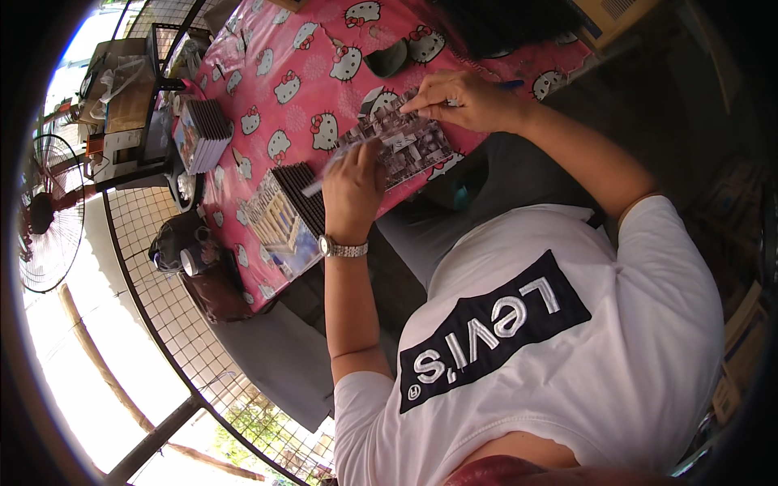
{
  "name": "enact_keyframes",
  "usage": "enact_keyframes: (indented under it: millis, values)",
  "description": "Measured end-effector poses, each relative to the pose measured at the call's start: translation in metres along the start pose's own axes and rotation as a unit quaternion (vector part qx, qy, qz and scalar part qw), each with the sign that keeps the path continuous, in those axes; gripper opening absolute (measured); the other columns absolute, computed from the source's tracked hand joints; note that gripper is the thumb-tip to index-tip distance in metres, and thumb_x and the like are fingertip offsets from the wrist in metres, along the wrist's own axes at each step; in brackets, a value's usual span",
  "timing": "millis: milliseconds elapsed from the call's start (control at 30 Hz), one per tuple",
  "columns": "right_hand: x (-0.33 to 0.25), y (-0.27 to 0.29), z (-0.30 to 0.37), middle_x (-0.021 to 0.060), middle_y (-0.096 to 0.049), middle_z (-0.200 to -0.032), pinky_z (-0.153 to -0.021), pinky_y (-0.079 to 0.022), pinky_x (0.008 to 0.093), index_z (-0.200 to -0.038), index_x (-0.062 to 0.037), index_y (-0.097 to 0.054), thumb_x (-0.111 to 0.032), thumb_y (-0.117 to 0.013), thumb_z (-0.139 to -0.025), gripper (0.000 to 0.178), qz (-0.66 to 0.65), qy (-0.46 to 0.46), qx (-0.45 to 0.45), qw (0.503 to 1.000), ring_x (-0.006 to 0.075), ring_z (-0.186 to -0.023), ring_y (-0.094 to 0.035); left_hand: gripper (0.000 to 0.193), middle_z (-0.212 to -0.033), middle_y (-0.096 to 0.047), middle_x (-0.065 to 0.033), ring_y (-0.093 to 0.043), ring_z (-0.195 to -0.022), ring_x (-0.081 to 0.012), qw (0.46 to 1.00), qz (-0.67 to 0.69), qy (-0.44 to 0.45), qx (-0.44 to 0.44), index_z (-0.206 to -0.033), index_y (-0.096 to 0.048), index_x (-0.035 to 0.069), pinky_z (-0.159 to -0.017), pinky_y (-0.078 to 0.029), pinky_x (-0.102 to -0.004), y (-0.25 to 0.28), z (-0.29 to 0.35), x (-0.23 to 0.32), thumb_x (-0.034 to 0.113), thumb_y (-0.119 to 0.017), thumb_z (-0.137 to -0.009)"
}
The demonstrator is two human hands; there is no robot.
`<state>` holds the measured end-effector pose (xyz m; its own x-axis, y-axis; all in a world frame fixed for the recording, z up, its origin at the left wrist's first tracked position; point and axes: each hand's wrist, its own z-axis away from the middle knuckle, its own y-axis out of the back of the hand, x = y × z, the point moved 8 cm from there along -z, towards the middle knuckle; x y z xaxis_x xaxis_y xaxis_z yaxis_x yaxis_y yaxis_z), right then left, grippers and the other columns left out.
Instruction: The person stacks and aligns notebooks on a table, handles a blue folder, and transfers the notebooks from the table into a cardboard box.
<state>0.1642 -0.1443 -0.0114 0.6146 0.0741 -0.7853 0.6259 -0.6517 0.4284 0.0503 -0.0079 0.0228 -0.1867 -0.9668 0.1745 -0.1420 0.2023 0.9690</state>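
A notebook or booklet point(417, 154) with a dark photo-collage cover lies near the table's front edge, between my hands. My left hand point(354, 182), with a watch on its wrist, is closed at the cover's left side; a whitish translucent strip point(311, 189) sticks out beside its fingers. My right hand point(470, 101) is over the cover's far edge, thumb and forefinger pinched together; what lies between them is too small to make out. Close to my left wrist is a stack of notebooks point(279, 217) with dark spiral bindings and a building on the top cover.
A pink cartoon-print cloth point(284, 89) covers the table. Another notebook stack point(203, 136) stands at the far left. Beyond my hands lie a dark green object point(387, 59) and a blue pen point(510, 84). A cardboard box point(612, 20) is at the far right, a fan point(49, 212) at left.
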Motion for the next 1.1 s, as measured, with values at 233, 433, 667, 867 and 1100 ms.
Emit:
enact_keyframes:
  millis: [233, 433, 667, 867, 1100]
  values:
    - [-0.003, -0.002, -0.002, 0.0035, -0.064, -0.093, -0.075, -0.049, 0.0334, -0.105, -0.0115, -0.071, -0.004, -0.07, -0.082, 0.024, 0.0, -0.013, 0.057, 0.998, 0.0214, -0.083, -0.06, 0.028, -0.094, -0.062, -0.0081, -0.058, -0.092, -0.0287, 0.989, -0.05, 0.022, 0.14, -0.107, -0.062, 0.009, -0.086, -0.039, -0.0443, -0.013, -0.017, -0.002, 0.025, -0.064, -0.084]
    - [-0.017, -0.003, -0.001, 0.0052, -0.063, -0.096, -0.085, -0.05, 0.0356, -0.102, -0.01, -0.069, 0.003, -0.07, -0.076, 0.029, 0.089, 0.044, 0.097, 0.99, 0.0237, -0.097, -0.06, 0.025, -0.095, -0.064, -0.0064, -0.058, -0.092, -0.0272, 0.987, -0.038, 0.014, 0.156, -0.105, -0.064, 0.01, -0.086, -0.038, -0.0432, -0.014, -0.02, -0.004, 0.027, -0.065, -0.087]
    - [-0.01, -0.01, 0.004, 0.0068, -0.063, -0.098, -0.083, -0.05, 0.0365, -0.102, -0.0054, -0.066, 0.002, -0.067, -0.08, 0.023, -0.001, 0.002, 0.076, 0.997, 0.0268, -0.097, -0.062, 0.026, -0.095, -0.064, -0.0057, -0.058, -0.095, -0.0262, 0.987, -0.028, 0.018, 0.157, -0.109, -0.062, 0.011, -0.09, -0.037, -0.0442, -0.011, -0.021, -0.001, 0.023, -0.065, -0.086]
    - [-0.021, -0.01, 0.002, 0.013, -0.064, -0.109, -0.078, -0.052, 0.0384, -0.112, -0.0044, -0.06, -0.008, -0.064, -0.089, 0.023, 0.074, -0.047, 0.034, 0.996, 0.0301, -0.093, -0.066, 0.033, -0.1, -0.063, -0.0067, -0.058, -0.1, -0.0255, 0.987, -0.042, -0.006, 0.152, -0.116, -0.055, 0.009, -0.096, -0.034, -0.0458, -0.018, -0.025, 0.022, 0.016, -0.062, -0.085]
    - [-0.027, -0.01, -0.016, 0.021, -0.066, -0.094, -0.071, -0.054, 0.0382, -0.119, -0.004, -0.053, -0.013, -0.056, -0.095, 0.026, 0.036, -0.137, -0.108, 0.984, 0.0309, -0.079, -0.069, 0.032, -0.105, -0.061, -0.0072, -0.056, -0.103, -0.0277, 0.991, -0.04, 0.005, 0.127, -0.115, -0.059, 0.013, -0.095, -0.035, -0.0488, -0.025, -0.021, 0.017, 0.019, -0.062, -0.084]
